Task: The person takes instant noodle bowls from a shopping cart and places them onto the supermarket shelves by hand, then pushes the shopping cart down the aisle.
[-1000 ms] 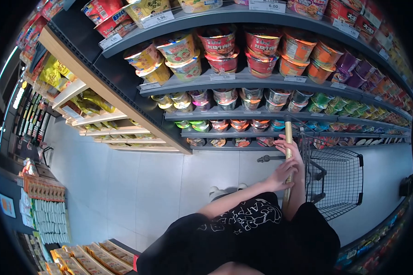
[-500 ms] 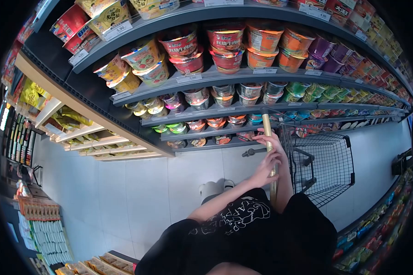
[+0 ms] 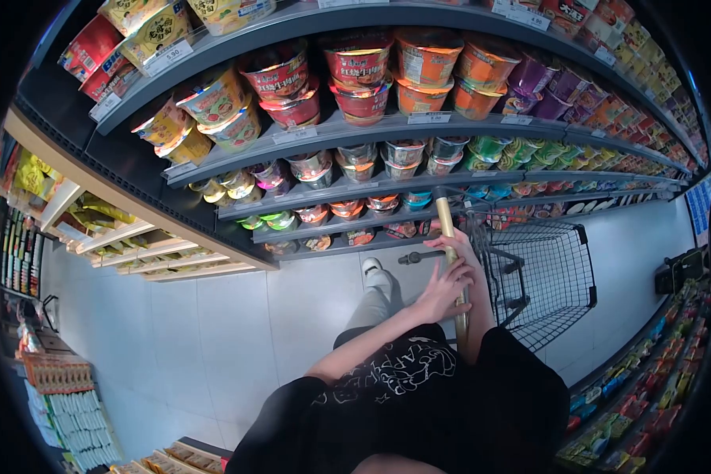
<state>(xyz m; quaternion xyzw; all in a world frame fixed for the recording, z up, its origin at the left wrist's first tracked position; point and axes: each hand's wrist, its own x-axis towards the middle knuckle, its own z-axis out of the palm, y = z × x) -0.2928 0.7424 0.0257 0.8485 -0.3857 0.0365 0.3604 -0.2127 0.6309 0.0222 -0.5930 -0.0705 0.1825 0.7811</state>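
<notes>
Both my hands are on the gold push handle of a black wire shopping cart. My right hand is closed around the handle towards its far end, nearest the shelves. Below it, my left hand reaches across my body and holds the same bar, fingers over the top and thumb on the near side. The cart stands on the floor to my right, its visible basket bare mesh. My palms and part of the bar are hidden.
Shelves of stacked instant noodle cups run along the front. A wooden rack with yellow packets stands at left. Snack bags line the right side. Boxed goods sit lower left. My foot is on the tiled floor.
One foot has stepped forward towards the noodle shelves. The view has shifted, so shelves and cart appear further left. Both hands stay on the handle, with the left fingers slightly more extended.
</notes>
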